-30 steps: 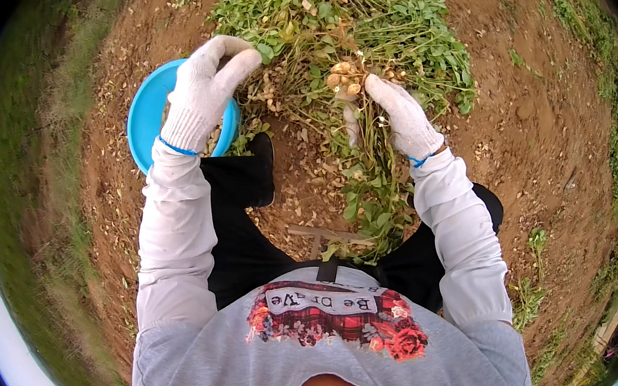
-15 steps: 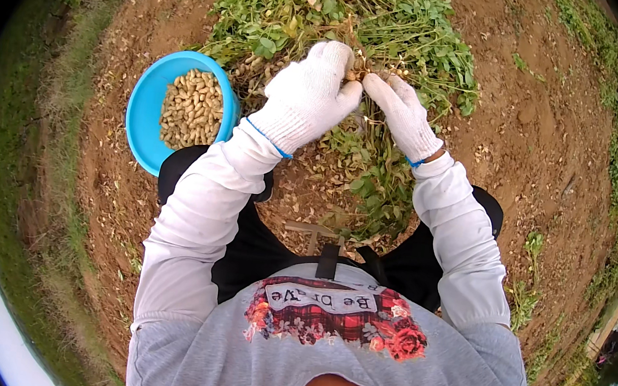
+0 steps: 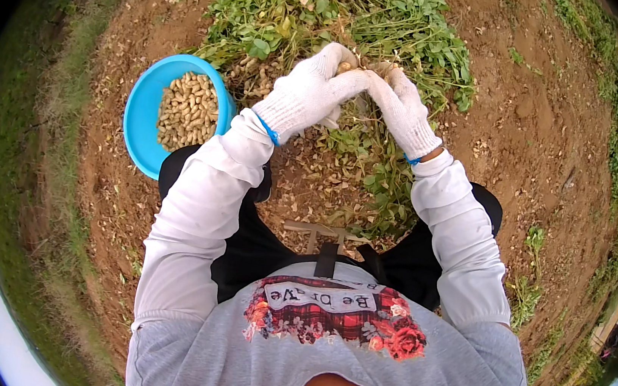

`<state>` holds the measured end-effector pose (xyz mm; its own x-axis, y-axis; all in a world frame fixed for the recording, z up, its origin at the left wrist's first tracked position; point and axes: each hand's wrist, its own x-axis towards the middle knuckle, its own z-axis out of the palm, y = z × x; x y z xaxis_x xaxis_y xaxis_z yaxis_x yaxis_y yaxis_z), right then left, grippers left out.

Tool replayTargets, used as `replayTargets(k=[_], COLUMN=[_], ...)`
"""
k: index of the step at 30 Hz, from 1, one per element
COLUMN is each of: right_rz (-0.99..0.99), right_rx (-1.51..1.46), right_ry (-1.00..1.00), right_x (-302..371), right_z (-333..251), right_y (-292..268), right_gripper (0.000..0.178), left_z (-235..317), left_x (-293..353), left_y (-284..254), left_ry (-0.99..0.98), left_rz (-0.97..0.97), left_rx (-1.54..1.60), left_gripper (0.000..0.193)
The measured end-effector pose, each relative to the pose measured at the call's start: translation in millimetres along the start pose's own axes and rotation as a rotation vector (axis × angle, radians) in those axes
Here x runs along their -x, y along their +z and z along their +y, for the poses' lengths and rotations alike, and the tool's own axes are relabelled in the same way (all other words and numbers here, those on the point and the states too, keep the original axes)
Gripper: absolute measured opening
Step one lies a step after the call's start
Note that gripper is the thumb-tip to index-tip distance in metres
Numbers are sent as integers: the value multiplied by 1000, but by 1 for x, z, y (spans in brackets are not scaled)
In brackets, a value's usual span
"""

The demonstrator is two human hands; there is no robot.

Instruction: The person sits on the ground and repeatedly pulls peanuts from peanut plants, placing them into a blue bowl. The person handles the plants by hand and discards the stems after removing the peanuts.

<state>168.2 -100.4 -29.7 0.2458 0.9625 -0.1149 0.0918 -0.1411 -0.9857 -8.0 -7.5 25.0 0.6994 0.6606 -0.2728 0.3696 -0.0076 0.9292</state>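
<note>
Both my hands wear white knit gloves and meet in front of me, over the near edge of a heap of pulled peanut plants (image 3: 418, 41). My left hand (image 3: 309, 90) is closed around peanuts (image 3: 346, 67), which show between thumb and fingers. Against its thumb lies my right hand (image 3: 402, 108), its fingers curled on the root end of a peanut plant; the glove hides most of the grip. Left of my hands stands a light blue bucket (image 3: 141, 117) partly filled with picked peanuts (image 3: 189, 111).
More peanuts on their roots (image 3: 249, 79) lie between bucket and heap. Leafy stems (image 3: 385, 190) spread over the ground between my legs. Brown soil (image 3: 522, 126) with dry leaf bits surrounds everything. A grass strip (image 3: 53, 164) runs along the left.
My hands have come together, the left thumb now touching the right hand. My right fingers have curled in further. The root cluster that showed between the hands is now mostly covered.
</note>
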Motion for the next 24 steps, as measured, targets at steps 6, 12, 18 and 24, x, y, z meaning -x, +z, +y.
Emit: replayTargets(k=[6, 12, 18, 24], right_rz=[-58, -64, -98, -171], right_rx=[-29, 144, 21, -120], right_ry=[-20, 10, 44, 81], right_x=[-1, 1, -1, 0], right_z=[-8, -1, -6, -7], right_y=[-3, -6, -9, -7], right_gripper=[40, 43, 40, 43], left_z=[-5, 2, 3, 3], left_x=[1, -2, -1, 1], left_y=[-1, 9, 0, -4], left_ry=[-149, -55, -92, -127], left_rz=[-13, 85, 4, -47], left_rx=[643, -114, 20, 120], left_gripper=[30, 43, 34, 27])
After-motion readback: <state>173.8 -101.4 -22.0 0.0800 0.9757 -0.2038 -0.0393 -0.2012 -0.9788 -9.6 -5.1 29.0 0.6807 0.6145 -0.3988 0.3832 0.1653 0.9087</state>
